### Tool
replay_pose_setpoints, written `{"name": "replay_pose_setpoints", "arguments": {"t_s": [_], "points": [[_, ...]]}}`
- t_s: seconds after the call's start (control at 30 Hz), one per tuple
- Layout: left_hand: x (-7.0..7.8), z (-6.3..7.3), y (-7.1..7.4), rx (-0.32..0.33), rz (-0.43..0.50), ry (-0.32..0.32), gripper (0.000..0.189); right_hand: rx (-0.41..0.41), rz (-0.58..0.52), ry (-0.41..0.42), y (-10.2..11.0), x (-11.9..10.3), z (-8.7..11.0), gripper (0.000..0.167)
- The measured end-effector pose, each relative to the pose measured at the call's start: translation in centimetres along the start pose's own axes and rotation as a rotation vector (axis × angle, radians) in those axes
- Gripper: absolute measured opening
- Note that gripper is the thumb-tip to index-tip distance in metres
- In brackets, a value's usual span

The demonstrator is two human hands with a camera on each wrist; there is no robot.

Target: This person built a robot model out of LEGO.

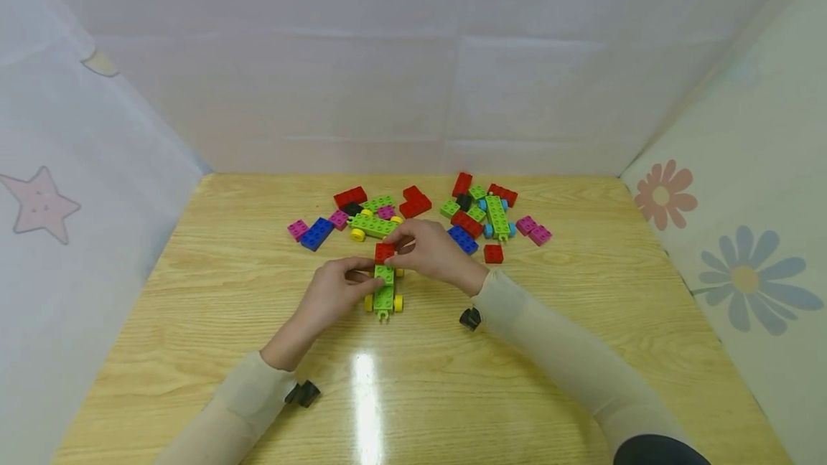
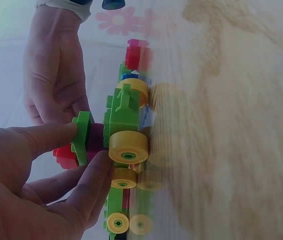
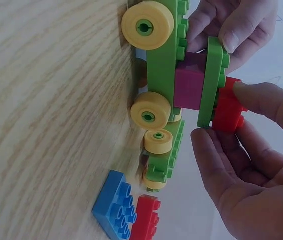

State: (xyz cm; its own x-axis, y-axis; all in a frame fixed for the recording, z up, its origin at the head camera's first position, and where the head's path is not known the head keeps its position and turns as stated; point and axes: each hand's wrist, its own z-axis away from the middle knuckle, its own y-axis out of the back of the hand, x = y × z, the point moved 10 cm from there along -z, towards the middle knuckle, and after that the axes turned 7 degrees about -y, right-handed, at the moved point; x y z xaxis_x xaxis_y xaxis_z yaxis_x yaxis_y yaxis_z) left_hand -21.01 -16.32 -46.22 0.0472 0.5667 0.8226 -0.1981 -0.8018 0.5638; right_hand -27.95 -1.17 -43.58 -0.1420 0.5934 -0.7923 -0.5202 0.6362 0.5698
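A toy car base of green blocks with yellow wheels (image 1: 384, 300) stands on the table between the two hands. Stacked on it are a purple block (image 3: 189, 82), a thin green block (image 3: 208, 92) and, on top, a red block (image 3: 226, 107). My left hand (image 1: 332, 288) pinches the thin green block, thumb on its studded side and fingers beside the purple block. With thumb and fingers, my right hand (image 1: 431, 251) grips the red block at the stack's far end; it sits against the green block's studs.
Behind the hands lies a second yellow-wheeled green base (image 1: 373, 225). To the right stands a blue-wheeled green base (image 1: 497, 217). Around them are loose blocks, among them blue blocks (image 1: 316, 234), a small red block (image 1: 494, 254) and pink blocks (image 1: 540, 235). Cloth walls (image 1: 362, 92) border the table.
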Motion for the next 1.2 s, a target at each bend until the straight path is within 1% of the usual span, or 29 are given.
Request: {"name": "replay_pose_setpoints", "arguments": {"t_s": [0.1, 0.23, 0.37, 0.63, 0.73, 0.9, 1.2], "points": [[-0.1, 0.0, 0.0, -0.002, 0.005, 0.008, 0.045, -0.009, -0.035, -0.019, -0.2, 0.3, -0.1, 0.031], [-0.1, 0.1, 0.0, -0.004, 0.006, 0.012, 0.046, -0.034, -0.113, -0.054, -0.4, 0.8, -0.2, 0.031], [-0.1, 0.1, 0.0, -0.002, 0.008, 0.016, 0.047, -0.058, -0.167, -0.063, -0.7, 1.2, -0.3, 0.028], [-0.2, 0.1, 0.0, -0.002, 0.012, 0.017, 0.046, -0.068, -0.182, -0.029, -0.8, 1.3, -0.5, 0.025], [-0.1, 0.0, 0.0, -0.005, 0.015, 0.013, 0.046, -0.058, -0.192, -0.036, -0.7, 1.4, -0.4, 0.027], [-0.1, -0.1, 0.1, -0.003, 0.010, -0.002, 0.046, -0.039, -0.186, -0.026, -0.6, 1.1, -0.3, 0.030], [-0.6, 0.2, 0.7, -0.001, 0.013, 0.013, 0.047, -0.056, -0.217, -0.035, -1.5, 1.1, -0.6, 0.036]]}}
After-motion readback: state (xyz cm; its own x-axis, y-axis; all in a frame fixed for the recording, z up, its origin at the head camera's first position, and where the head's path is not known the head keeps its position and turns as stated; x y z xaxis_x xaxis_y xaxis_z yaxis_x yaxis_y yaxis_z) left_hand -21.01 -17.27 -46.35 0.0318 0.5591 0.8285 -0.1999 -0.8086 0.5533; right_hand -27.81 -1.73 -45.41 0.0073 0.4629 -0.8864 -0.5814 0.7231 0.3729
